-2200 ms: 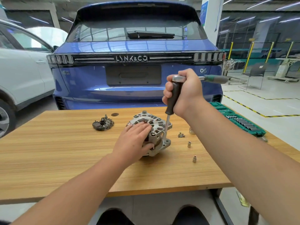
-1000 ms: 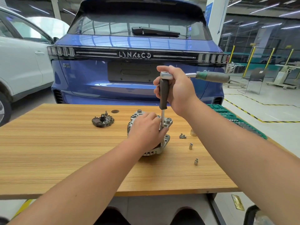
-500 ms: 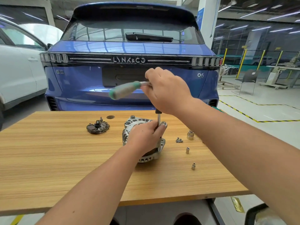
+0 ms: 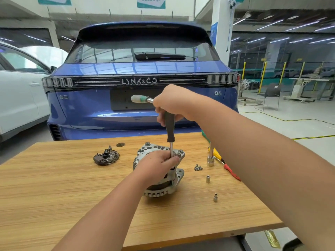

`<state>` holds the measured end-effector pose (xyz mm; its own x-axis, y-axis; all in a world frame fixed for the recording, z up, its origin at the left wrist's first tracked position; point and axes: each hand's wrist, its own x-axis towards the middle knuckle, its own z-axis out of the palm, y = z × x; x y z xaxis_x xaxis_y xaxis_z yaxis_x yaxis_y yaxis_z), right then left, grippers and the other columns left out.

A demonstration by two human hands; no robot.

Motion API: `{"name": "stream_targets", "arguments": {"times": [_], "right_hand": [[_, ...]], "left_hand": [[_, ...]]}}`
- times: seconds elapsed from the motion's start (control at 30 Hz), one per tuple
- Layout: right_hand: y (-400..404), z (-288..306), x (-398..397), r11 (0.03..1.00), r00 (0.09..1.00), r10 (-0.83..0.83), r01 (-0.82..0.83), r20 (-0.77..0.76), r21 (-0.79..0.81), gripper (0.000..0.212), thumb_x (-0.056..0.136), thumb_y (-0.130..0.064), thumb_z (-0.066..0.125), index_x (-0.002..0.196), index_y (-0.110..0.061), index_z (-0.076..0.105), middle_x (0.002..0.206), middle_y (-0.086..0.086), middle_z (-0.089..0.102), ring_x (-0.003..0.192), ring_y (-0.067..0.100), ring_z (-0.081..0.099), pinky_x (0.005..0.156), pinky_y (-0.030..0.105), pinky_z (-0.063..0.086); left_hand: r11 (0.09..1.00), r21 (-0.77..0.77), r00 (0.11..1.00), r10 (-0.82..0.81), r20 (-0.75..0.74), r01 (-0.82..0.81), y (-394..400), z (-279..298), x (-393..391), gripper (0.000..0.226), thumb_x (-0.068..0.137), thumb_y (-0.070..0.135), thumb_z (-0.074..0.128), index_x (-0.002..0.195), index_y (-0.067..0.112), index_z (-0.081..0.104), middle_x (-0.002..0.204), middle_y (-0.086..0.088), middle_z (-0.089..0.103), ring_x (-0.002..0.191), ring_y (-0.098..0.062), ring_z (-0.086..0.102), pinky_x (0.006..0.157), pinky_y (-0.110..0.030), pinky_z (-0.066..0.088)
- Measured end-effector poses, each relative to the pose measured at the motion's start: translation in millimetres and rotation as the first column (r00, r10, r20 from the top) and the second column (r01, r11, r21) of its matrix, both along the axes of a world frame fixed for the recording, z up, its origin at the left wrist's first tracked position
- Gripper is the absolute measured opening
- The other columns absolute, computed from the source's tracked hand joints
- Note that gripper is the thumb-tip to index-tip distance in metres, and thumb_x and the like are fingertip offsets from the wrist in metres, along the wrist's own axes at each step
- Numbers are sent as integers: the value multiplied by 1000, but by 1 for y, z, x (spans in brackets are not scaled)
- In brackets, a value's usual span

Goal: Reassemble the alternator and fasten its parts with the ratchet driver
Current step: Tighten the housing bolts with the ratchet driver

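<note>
Ratchet [image 4: 169, 124] handle swung further left since 0.5 s ago. Right hand [image 4: 172, 104] grips its head to turn; left hand [image 4: 155, 167] pinches the shaft, steadying it over the alternator [image 4: 178, 175] mid-table [image 4: 54, 187].

The ratchet driver [image 4: 169, 127] handle, pointing right a second ago, now points left from the right hand [image 4: 172, 104]; left hand [image 4: 155, 166] now pinches its shaft.
</note>
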<state>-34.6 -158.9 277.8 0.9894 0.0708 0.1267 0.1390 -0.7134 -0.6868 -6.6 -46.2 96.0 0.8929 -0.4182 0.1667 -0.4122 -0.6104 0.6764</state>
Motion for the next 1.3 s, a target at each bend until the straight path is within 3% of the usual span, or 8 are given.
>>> {"name": "stream_targets", "arguments": {"times": [0.13,0.3,0.53,0.63,0.77,1.1,1.2,1.3], "right_hand": [[-1,-9,-1,854,964,178,-51,-198,517,15,94,-13,47,102,-8,59,79,5,77,74,21,76,84,39,51],[-3,-26,7,566,954,207,64,-217,822,20,98,-20,47,114,-12,55,80,-4,75,72,16,70,78,39,43],[-9,-65,6,86,982,73,-179,173,980,14,103,-15,55,93,-25,57,101,0,73,91,21,63,78,35,46],[-11,-76,-1,414,920,-60,-329,387,849,18,102,-18,58,115,-24,69,113,-6,73,105,11,66,89,28,49],[-22,-83,-3,956,631,-53,-193,774,223,22,100,-7,59,116,-3,72,121,3,68,118,20,60,103,32,46],[-29,-49,-10,827,785,306,61,538,-559,51,108,-48,24,150,-25,42,125,0,54,113,21,47,91,41,40],[-23,-36,-11,819,813,313,31,492,-573,36,109,-44,28,109,-30,61,95,-5,53,90,16,49,74,37,40],[-15,-22,-8,852,871,270,-18,410,-523,43,107,-39,36,68,-20,43,65,-3,46,61,19,41,57,33,31]], "left_hand": [[1000,-23,999,5,-47,-6,0,4,1,30,100,56,53,92,34,71,58,18,59,46,1,45,56,-27,41],[1000,-15,998,6,-61,-7,1,6,0,29,100,55,54,95,34,73,96,-2,75,60,-5,55,53,-21,46],[1000,-12,998,13,-58,-14,-1,5,1,28,102,50,54,94,32,74,93,1,76,60,-6,55,52,-20,45],[1000,-23,998,8,-62,-9,-1,5,0,29,102,49,53,90,32,73,72,11,68,55,-3,52,49,-16,42],[1000,-3,999,14,-39,-14,-3,5,-1,33,103,49,52,90,26,71,49,18,49,40,-2,39,40,-13,32],[1000,0,998,15,-59,-15,-5,4,-1,30,105,45,50,95,26,71,46,16,50,37,-1,37,37,-15,31],[1000,18,999,14,-45,-13,-4,5,-2,29,105,47,49,94,31,71,54,14,56,41,0,41,42,-15,36],[999,40,999,17,-51,-15,-4,5,-3,32,104,53,48,94,34,71,83,1,73,55,-3,52,54,-22,44]]}}
